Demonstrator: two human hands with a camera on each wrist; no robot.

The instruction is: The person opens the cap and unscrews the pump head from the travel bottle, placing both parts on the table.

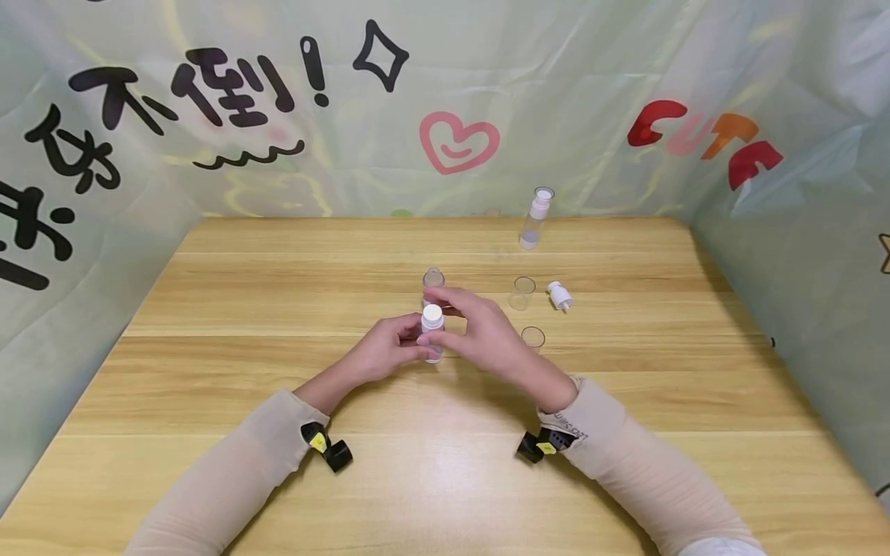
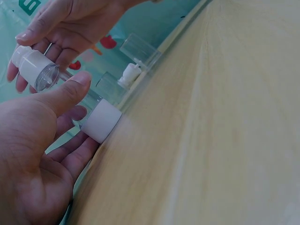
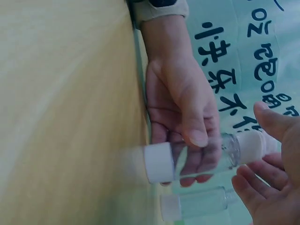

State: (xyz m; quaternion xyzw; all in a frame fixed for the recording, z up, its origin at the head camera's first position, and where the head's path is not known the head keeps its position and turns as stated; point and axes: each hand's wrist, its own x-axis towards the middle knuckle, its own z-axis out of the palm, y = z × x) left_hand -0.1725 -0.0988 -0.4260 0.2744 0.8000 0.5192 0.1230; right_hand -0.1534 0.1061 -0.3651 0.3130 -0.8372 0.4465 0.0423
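A small clear pump bottle [image 1: 432, 324] with a white base and white top stands upright between my hands. My left hand [image 1: 389, 347] holds its clear body, thumb in front and fingers behind, plain in the right wrist view around the bottle [image 3: 192, 157]. Around the white top [image 2: 33, 65], my right hand [image 1: 483, 328] has its fingers loosely spread. A gap shows between the right thumb and that top in the right wrist view. Just behind stands a second clear bottle [image 1: 433, 279], partly hidden by my right fingers.
To the right, a white pump head [image 1: 559, 296] lies beside a clear cap [image 1: 524, 293]. Another clear cap [image 1: 533, 337] is nearer me. A capped pump bottle [image 1: 535, 220] stands at the back of the wooden table [image 1: 278, 278]. A printed curtain [image 1: 556, 93] surrounds the table.
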